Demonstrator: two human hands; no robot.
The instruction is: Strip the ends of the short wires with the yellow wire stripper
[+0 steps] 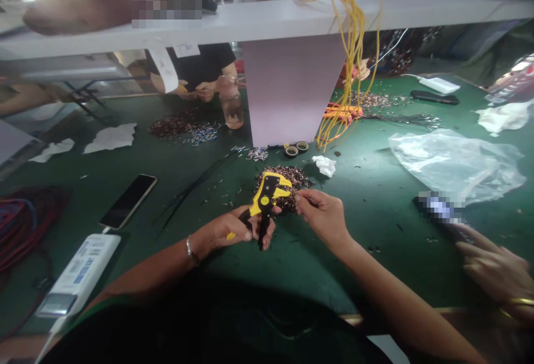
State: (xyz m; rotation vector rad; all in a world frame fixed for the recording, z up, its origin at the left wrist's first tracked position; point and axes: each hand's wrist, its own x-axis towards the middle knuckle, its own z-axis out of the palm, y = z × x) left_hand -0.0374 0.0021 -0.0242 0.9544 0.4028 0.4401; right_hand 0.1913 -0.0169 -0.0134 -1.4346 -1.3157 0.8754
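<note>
A yellow and black wire stripper [266,201] is gripped by its handles in my left hand [234,228], its jaws tilted up and to the right. Close beside the jaws, my right hand [327,215] is closed in a pinch, thumb against fingers. Whatever sits between those fingertips is too small to make out. Behind and under the tool lies a pile of short copper-coloured and dark wire pieces [297,176], partly hidden by the stripper and my hands.
Left on the green table [334,280] lie a phone [129,201] and a white power bank [79,269]. Rightward are a plastic bag [454,163] and another person's hand [496,266] with a lit phone. Yellow wires [350,24] hang from the shelf [250,16]. A bottle [231,105] stands behind.
</note>
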